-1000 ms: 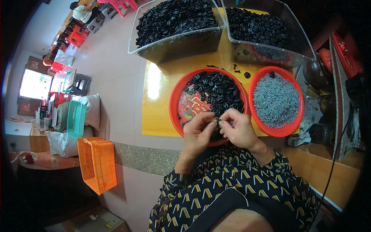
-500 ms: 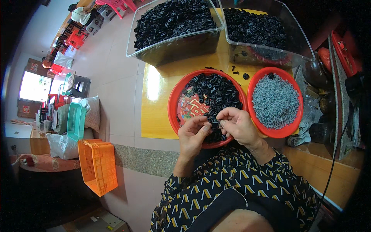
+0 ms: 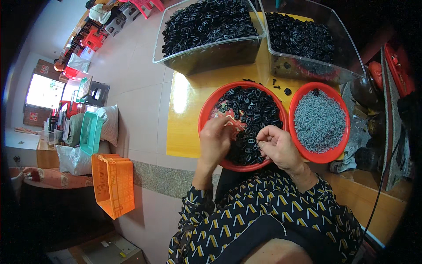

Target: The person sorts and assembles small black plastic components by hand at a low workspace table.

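Both hands (image 3: 246,143) over round red bowl (image 3: 211,110), glossy black plastic pieces (image 3: 255,110).

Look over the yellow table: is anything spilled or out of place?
Yes. A few black parts lie loose on the table, between the clear bins and the red bowls, outside any container. Otherwise nothing stands out.

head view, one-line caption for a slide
Both hands pick small black parts from a red bowl on a yellow table.
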A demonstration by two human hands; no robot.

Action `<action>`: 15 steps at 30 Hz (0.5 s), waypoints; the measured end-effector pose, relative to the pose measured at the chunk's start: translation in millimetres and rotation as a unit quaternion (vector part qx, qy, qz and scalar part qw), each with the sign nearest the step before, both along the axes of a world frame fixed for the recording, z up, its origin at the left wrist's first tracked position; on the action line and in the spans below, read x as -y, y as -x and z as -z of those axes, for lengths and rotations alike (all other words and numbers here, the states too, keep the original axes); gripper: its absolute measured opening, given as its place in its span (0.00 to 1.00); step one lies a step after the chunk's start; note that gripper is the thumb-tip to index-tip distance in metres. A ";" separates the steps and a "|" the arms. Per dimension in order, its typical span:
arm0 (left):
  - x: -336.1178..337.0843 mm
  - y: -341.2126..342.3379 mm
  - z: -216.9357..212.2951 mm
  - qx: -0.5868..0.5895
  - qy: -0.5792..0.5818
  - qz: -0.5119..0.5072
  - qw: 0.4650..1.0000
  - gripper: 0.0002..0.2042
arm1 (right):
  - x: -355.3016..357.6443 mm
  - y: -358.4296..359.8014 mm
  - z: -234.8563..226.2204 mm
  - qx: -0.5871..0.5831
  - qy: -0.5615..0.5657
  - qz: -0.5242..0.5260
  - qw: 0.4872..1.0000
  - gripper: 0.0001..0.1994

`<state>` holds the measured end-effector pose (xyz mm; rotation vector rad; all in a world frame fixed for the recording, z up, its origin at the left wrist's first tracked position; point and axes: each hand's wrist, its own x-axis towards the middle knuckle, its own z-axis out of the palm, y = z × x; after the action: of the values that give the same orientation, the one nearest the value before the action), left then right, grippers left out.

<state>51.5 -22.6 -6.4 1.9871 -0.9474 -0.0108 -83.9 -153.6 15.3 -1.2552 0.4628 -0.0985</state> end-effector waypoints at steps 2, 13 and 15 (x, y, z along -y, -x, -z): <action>-10.6 -17.6 5.1 0.055 -0.007 -0.048 0.997 0.09 | 0.4 2.6 -0.7 -0.010 -0.003 0.003 1.000 0.05; -8.4 -52.0 -2.9 0.283 -0.213 0.035 0.935 0.06 | -2.9 4.0 3.0 -0.013 -0.026 -0.059 0.998 0.05; -3.0 -48.8 -13.3 0.273 -0.323 0.076 0.903 0.13 | -2.9 4.7 4.1 -0.009 -0.006 -0.060 0.998 0.05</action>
<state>100.3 -19.6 6.9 2.5837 -1.6191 0.1744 -88.6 -150.8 11.2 -1.2704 0.4028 0.0172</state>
